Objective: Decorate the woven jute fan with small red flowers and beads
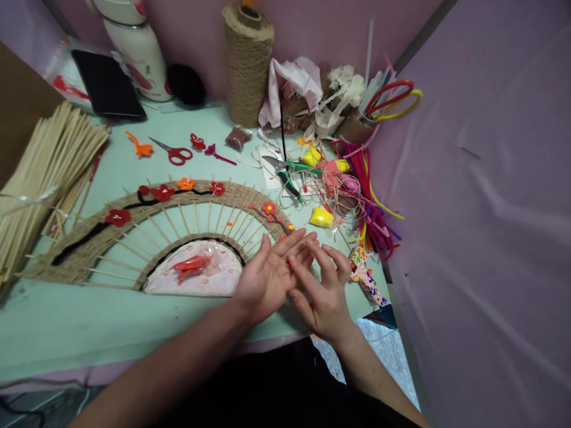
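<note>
My left hand (266, 278) lies palm up with its fingers stretched out, at the right end of a woven fan-shaped piece (134, 220) with wooden ribs. My right hand (322, 284) rests against it, fingers spread, its fingertips touching the left palm where a tiny red bit (288, 264) shows. The fan carries red and orange clay flowers (163, 192) along a black line. A plastic bag of red clay (191, 266) lies in the fan's white centre.
A bundle of wooden sticks (42, 172) lies at the left. Red scissors (172, 153), a twine spool (247, 65), pliers (285, 172), yellow clay packets (322, 217) and pipe cleaners (372, 208) crowd the back and right. Table edge (134, 362) runs near me.
</note>
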Tool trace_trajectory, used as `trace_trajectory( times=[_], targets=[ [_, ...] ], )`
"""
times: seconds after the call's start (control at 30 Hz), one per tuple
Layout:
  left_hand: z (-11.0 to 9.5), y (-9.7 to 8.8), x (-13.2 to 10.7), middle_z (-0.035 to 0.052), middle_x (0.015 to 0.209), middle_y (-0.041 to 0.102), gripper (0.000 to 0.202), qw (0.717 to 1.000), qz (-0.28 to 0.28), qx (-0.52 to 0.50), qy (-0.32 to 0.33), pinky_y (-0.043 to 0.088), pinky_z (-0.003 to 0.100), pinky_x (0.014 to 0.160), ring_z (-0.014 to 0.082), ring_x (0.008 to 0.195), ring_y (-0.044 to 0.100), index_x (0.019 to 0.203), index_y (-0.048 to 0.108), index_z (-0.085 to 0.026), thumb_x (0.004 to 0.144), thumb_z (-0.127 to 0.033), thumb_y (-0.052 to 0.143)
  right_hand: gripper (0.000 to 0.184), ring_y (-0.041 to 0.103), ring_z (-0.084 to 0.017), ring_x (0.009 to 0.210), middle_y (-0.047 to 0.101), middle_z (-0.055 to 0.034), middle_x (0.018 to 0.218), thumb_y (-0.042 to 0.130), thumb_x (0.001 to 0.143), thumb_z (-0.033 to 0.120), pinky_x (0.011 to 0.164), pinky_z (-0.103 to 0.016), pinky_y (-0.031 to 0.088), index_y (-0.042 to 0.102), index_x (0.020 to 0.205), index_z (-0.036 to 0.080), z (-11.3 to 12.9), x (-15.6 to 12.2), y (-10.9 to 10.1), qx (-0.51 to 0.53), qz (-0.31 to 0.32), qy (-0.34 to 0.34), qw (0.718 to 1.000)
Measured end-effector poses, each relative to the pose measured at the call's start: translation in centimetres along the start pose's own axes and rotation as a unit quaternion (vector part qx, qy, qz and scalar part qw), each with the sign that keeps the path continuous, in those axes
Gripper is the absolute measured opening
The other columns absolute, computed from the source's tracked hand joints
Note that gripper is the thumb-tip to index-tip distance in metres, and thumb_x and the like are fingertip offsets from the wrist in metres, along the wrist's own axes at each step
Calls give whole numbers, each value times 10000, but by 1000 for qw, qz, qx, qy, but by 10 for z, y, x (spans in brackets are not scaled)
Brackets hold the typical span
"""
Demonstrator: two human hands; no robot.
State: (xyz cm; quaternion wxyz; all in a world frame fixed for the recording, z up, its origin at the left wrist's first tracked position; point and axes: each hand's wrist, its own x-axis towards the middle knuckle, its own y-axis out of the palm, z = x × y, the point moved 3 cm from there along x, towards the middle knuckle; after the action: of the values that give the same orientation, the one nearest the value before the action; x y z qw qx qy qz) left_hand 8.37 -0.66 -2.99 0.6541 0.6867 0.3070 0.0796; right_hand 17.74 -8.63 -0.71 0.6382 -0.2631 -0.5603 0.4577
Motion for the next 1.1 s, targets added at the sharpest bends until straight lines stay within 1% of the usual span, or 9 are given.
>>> trace_trajectory(
  times=[0.13,0.23,0.33,0.43,0.5,0.63,0.77,0.93,1.1],
  targets=[
    [-2,0,-3,155,1458,496,709,1000,24,-16,0,225,413,1193,264,1409,380,1344,529,-112,948,-639,271,411,328,-327,1316,439,-115,1422,430,957,417,1113,-552,209,601,1279,226,6,-5,5,16,39,-25,999],
    [-5,-1,-3,159,1485,462,772,999,39,-27,8,199,409,1202,257,1432,341,1390,474,-103,927,-680,255,406,327,-304,1323,440,-100,1424,420,965,399,1136,-525,194,582,1301,240,4,-5,4,9,44,-31,999],
    [-5,-2,-4,165,1489,454,807,998,50,-22,-2,181,405,1207,264,1435,333,1393,467,-89,915,-701,247,418,277,-325,1360,386,-108,1478,431,959,415,1138,-555,171,567,1317,249,2,-4,5,-13,33,-9,999],
    [-4,-2,-6,175,1478,466,813,998,52,-18,-21,199,430,1201,281,1428,346,1392,466,-83,910,-705,259,447,283,-330,1366,384,-104,1487,433,951,450,1152,-558,152,562,1330,251,7,-4,7,6,43,-31,999],
    [-6,-1,-7,178,1472,472,807,998,52,-23,-10,210,417,1199,272,1427,350,1391,464,-75,914,-696,270,439,310,-311,1351,412,-90,1468,436,952,436,1163,-537,150,561,1334,258,10,-5,8,16,48,-49,998],
    [-8,0,-6,180,1433,517,768,999,34,-26,7,232,400,1194,265,1404,391,1347,511,-63,940,-659,248,428,286,-314,1361,382,-97,1486,432,960,421,1150,-559,161,551,1340,263,8,-2,7,5,45,-23,999],
    [-6,0,-5,166,1384,570,709,1000,3,-26,5,274,383,1177,258,1357,459,1291,566,-71,966,-611,241,450,302,-318,1354,368,-103,1489,365,981,457,1143,-576,153,548,1338,252,8,2,8,41,58,-48,996],
    [-8,-2,-5,166,1368,585,684,999,-18,-36,23,297,334,1158,224,1341,481,1339,530,-68,981,-577,246,379,377,-316,1283,434,-115,1447,425,971,341,1077,-588,266,571,1307,243,1,2,1,63,-6,3,998],
    [-5,-1,-3,186,1372,575,713,999,-3,-42,17,292,375,1158,251,1353,464,1371,497,-61,971,-597,250,198,484,-248,1082,643,-64,1174,624,896,213,935,-463,395,698,1073,264,8,9,-4,82,-34,37,995]
  ],
)
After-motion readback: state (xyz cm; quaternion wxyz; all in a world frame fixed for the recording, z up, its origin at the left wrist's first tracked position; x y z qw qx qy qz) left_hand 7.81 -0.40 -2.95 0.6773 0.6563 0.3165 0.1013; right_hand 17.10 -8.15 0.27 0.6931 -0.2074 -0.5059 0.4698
